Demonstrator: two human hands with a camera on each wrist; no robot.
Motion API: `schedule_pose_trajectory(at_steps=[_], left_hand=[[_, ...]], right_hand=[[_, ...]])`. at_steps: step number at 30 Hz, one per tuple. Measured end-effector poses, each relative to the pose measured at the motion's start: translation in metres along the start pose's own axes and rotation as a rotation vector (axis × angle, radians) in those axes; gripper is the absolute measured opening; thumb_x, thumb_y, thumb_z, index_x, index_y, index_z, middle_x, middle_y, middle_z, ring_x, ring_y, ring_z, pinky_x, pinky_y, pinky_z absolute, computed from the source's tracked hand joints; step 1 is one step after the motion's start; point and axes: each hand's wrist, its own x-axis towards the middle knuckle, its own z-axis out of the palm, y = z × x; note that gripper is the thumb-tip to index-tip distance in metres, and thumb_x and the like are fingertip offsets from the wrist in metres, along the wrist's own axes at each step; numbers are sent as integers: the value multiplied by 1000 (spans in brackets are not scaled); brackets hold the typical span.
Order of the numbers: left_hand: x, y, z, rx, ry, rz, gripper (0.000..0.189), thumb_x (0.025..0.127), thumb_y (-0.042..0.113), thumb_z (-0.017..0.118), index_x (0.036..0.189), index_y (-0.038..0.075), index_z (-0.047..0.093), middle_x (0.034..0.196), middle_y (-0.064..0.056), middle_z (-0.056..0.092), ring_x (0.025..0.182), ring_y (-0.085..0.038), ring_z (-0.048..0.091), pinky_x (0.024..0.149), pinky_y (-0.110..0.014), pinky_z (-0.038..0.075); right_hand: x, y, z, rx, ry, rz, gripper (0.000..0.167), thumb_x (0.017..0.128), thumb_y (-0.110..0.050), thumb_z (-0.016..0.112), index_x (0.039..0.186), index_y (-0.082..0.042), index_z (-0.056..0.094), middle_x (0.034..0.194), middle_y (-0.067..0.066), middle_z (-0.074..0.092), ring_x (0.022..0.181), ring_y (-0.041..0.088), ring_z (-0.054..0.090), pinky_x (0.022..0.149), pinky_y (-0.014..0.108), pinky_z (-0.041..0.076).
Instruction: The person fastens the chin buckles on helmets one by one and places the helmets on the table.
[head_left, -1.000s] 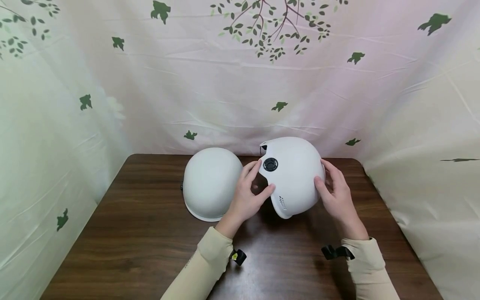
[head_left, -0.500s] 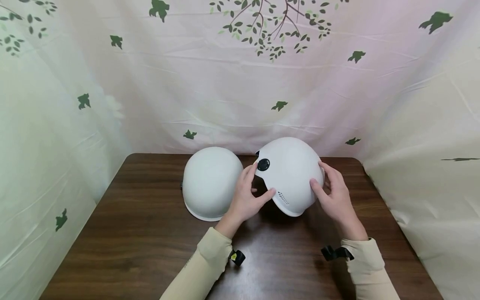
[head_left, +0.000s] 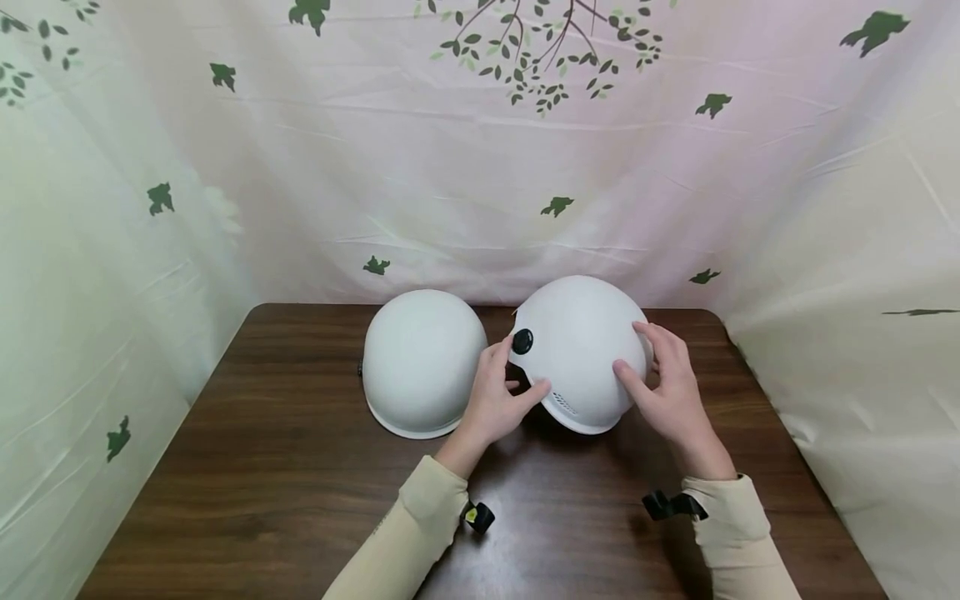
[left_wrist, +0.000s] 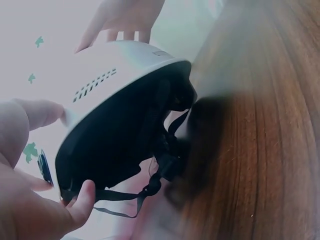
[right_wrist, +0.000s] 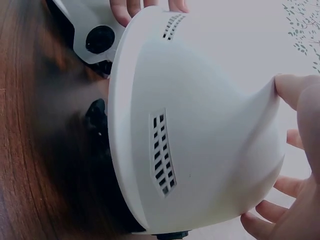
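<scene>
Both hands hold a white helmet at the back right of the table. My left hand grips its rim beside a round black disc, with a fingertip inside the shell in the left wrist view. My right hand holds the opposite side, thumb and fingers spread round the shell. The rim stands tilted above the table, as the left wrist view shows. A black chin strap with a buckle hangs from the dark inside. Slotted vents show in the right wrist view.
A second white helmet sits dome up on the brown wooden table, just left of my left hand. A pale curtain with green leaf and bird prints surrounds the table's back and sides.
The held helmet has turned and tipped, with its black disc moving left and slightly down and its vents shifting. Both hands have kept hold; the second helmet stays in place.
</scene>
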Motion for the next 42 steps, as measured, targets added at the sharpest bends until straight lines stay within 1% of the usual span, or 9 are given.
schedule_pose_trajectory(at_steps=[7, 12, 19, 27, 31, 34, 37, 40, 42], left_hand=[[-2, -3, 4, -44, 7, -30, 89, 90, 27, 80, 162, 2, 33, 156, -26, 34, 138, -36, 48, 99, -51, 57], [-2, -7, 6, -31, 4, -34, 88, 90, 24, 79, 161, -1, 34, 157, -27, 37, 139, -39, 48, 101, -53, 56], [0, -9, 6, -12, -18, -74, 82, 90, 21, 76, 161, 5, 38, 158, -18, 46, 143, -33, 48, 108, -51, 52], [1, -12, 7, 37, 34, 24, 72, 90, 27, 77, 153, 4, 51, 147, -14, 60, 135, -27, 58, 105, -51, 53], [0, -11, 9, 51, 45, 7, 72, 91, 31, 78, 151, 2, 53, 151, -16, 57, 141, -32, 52, 114, -52, 45], [-2, -5, 10, 58, 8, -38, 70, 91, 35, 77, 150, 2, 56, 160, -19, 47, 149, -41, 40, 118, -58, 38], [-4, 2, 11, 79, -64, -34, 67, 93, 38, 75, 148, 5, 60, 166, -22, 36, 152, -48, 31, 117, -65, 35], [-4, 7, 11, 107, -114, 27, 59, 93, 36, 75, 144, 8, 64, 166, -22, 36, 150, -46, 38, 115, -63, 39], [-4, 7, 9, 121, -116, 50, 54, 93, 32, 75, 141, 9, 66, 163, -21, 39, 146, -44, 44, 111, -60, 46]], right_hand=[[-1, -2, 4, -30, -13, 12, 66, 97, -28, 75, 156, -14, 47, 160, 24, 31, 139, 46, 39, 98, 75, 46], [-2, -4, 8, -63, -4, 29, 67, 96, -32, 76, 155, -15, 49, 161, 24, 31, 142, 48, 33, 99, 80, 39], [-7, -5, 15, -99, 13, 42, 68, 94, -36, 77, 154, -18, 50, 163, 22, 31, 139, 52, 30, 95, 77, 35], [-10, -6, 19, -131, 45, 18, 67, 94, -35, 78, 153, -15, 51, 162, 24, 32, 134, 53, 33, 94, 75, 36], [-11, -7, 21, -135, 70, -7, 67, 93, -33, 79, 151, -14, 53, 160, 25, 33, 131, 54, 33, 92, 74, 36], [-13, -5, 24, -170, 86, -61, 65, 90, -28, 82, 147, -11, 56, 156, 29, 36, 129, 56, 35, 92, 73, 35], [-14, -5, 29, -232, 91, -133, 63, 89, -23, 83, 144, -7, 57, 151, 34, 38, 124, 58, 38, 89, 72, 38], [-13, -6, 31, -284, 91, -190, 64, 87, -23, 85, 142, -6, 58, 145, 36, 40, 119, 58, 39, 84, 71, 43], [-9, -7, 29, -294, 92, -215, 68, 84, -24, 87, 141, -5, 57, 145, 37, 40, 121, 59, 38, 85, 72, 43]])
